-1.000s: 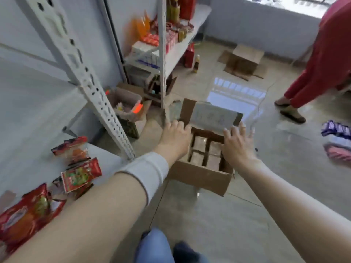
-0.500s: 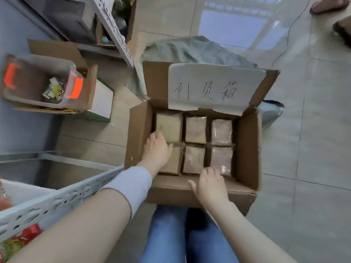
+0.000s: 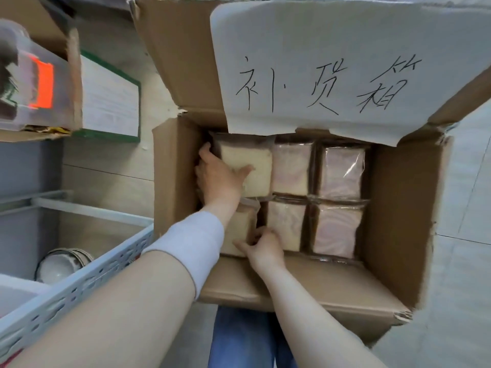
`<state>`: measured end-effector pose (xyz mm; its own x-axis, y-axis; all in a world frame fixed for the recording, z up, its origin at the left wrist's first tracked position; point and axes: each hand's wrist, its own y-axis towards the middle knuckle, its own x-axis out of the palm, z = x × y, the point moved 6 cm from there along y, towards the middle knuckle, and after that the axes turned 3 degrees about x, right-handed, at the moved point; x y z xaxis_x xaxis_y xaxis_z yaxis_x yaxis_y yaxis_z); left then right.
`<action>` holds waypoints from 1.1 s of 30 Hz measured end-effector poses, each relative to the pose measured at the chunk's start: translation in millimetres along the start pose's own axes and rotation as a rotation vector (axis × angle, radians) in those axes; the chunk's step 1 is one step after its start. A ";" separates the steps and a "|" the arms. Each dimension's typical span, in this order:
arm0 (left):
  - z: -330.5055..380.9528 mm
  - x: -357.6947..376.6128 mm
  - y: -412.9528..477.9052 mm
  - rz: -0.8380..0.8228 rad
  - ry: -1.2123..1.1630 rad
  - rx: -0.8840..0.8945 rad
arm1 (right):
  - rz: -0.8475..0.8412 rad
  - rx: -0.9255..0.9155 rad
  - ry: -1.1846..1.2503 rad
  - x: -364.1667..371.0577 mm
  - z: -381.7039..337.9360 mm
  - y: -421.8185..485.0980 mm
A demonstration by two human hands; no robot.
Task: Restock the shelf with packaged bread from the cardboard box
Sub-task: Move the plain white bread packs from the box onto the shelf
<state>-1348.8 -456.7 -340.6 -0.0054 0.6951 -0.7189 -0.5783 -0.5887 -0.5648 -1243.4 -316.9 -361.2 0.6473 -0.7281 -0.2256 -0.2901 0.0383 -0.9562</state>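
Left hand (image 3: 218, 179) fingers grasping far-left bread pack (image 3: 251, 168), right hand (image 3: 261, 247) fingers pinching near-left pack (image 3: 237, 232) in cardboard box (image 3: 398, 208)

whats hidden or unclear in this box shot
Head view:
- Near-left bread pack: mostly hidden by the left hand and its forearm.
- Right hand: fingertips dip between packs, so its grip is unclear.
- Layers below: hidden by the top packs.
- Cardboard box: top flap cut off.

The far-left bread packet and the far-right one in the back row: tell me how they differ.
The far-left bread packet looks pale yellow; the far-right packet looks pinkish with glare on its wrap. The left hand grips the far-left packet, while nothing touches the far-right one. Both are clear-wrapped and sit in the cardboard box.
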 end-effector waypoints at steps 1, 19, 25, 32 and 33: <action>0.3 -0.7 2.0 -0.031 0.001 0.008 | -0.020 -0.015 0.012 -1.0 0.4 -0.9; -21.6 -173.2 -183.3 0.195 -0.487 0.159 | 0.098 -0.277 0.296 -157.5 64.4 -190.1; -79.5 -314.7 -369.1 0.515 -0.800 0.216 | -0.061 -0.554 0.121 -133.1 39.7 -327.6; -170.6 -486.9 -555.0 0.889 -0.938 0.299 | -0.256 -0.967 -0.071 -26.6 -22.4 -532.2; -187.8 -508.2 -577.3 0.947 -0.930 0.304 | -0.268 -1.034 -0.107 -5.7 -32.9 -560.2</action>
<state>-859.0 -547.6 274.7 -0.9703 0.1692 -0.1727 -0.2008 -0.9619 0.1858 -1107.8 -356.7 181.9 0.8223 -0.5611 -0.0949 -0.5529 -0.7482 -0.3668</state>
